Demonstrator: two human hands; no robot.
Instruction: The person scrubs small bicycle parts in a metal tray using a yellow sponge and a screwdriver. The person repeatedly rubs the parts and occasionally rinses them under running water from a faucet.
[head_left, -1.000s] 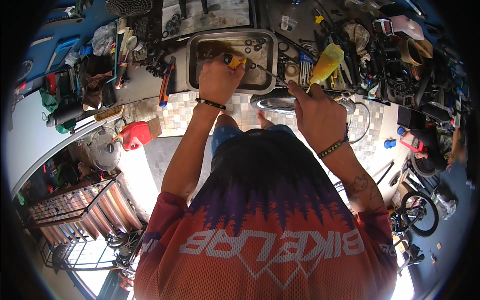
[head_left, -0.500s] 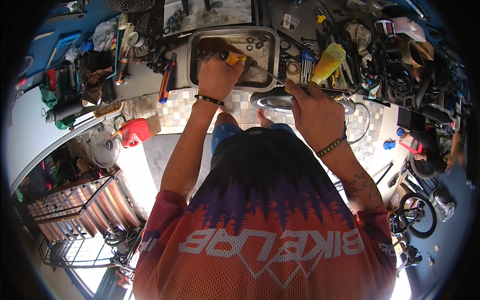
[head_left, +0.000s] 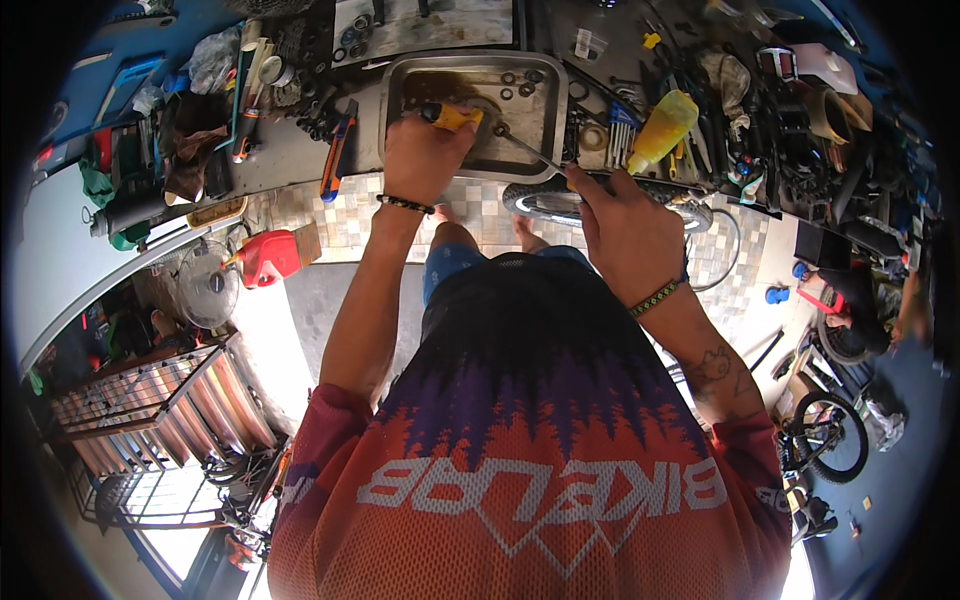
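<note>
My left hand (head_left: 428,155) is closed around a yellow piece with a black end (head_left: 455,117); my fingers cover part of it, and its kind is unclear. It is held over a shallow metal tray (head_left: 384,130) with dark brown liquid in its far left part. In the tray's far right corner lie several small rings (head_left: 508,79). My right hand (head_left: 635,235) grips a thin metal-shafted tool (head_left: 535,152) at its near end. The shaft crosses the tray's near right corner, and its small rounded tip is just right of the yellow piece, apart from it.
Left of the tray lies an orange-and-blue utility knife (head_left: 338,152). To its right, a yellow squeeze bottle (head_left: 665,130) lies among hand tools. A bicycle wheel (head_left: 545,200) is below the bench edge. A fan (head_left: 208,283) and a red jug (head_left: 270,258) stand at left.
My left hand has moved slightly left and nearer with the yellow piece. The tool's tip, at the piece before, is now a little apart from it. My right hand has barely moved.
</note>
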